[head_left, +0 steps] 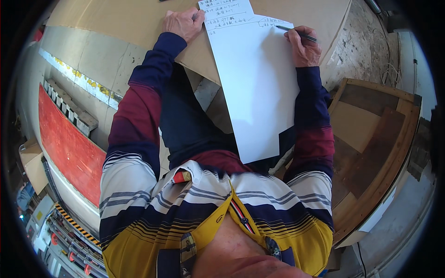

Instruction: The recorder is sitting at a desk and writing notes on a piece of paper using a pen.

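A long white sheet of paper (255, 88) lies over the brown board (125, 21) and hangs down past its near edge toward my lap. Lines of dark handwriting fill its top part. My right hand (304, 46) is closed around a dark pen (303, 35), whose tip meets the paper near the written lines at the upper right. At the paper's upper left edge, my left hand (183, 24) rests on the board with its fingers curled in. Whether those fingers hold anything is hidden.
To my right stands a wooden frame with brown panels (371, 134). A red panel (69, 143) lies at the left, beside a grey slotted bar (72, 109). Machinery with rollers (69, 241) and a striped edge is at the lower left. Loose cables (391, 72) hang at the upper right.
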